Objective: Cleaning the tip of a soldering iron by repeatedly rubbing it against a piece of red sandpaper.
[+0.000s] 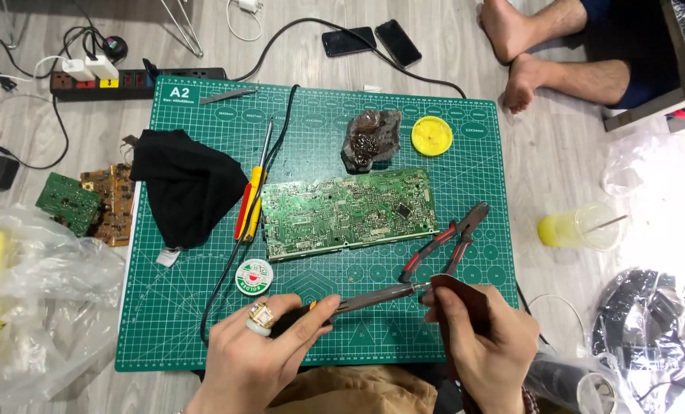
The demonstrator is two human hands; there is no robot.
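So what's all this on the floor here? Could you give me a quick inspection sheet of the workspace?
Surface: green cutting mat on a grey wooden floor.
Job's things: soldering iron held over the mat; green circuit board at the mat's centre.
Clutter: red-handled pliers, solder reel, black cloth, screwdrivers, yellow disc, spare boards, two phones, plastic bags.
Grippers: left hand grips the iron's handle; right hand pinches a dark piece at its tip.
Cables: black cord across the mat; power strip with plugs.
Surroundings: another person's bare feet; cup of yellow drink.
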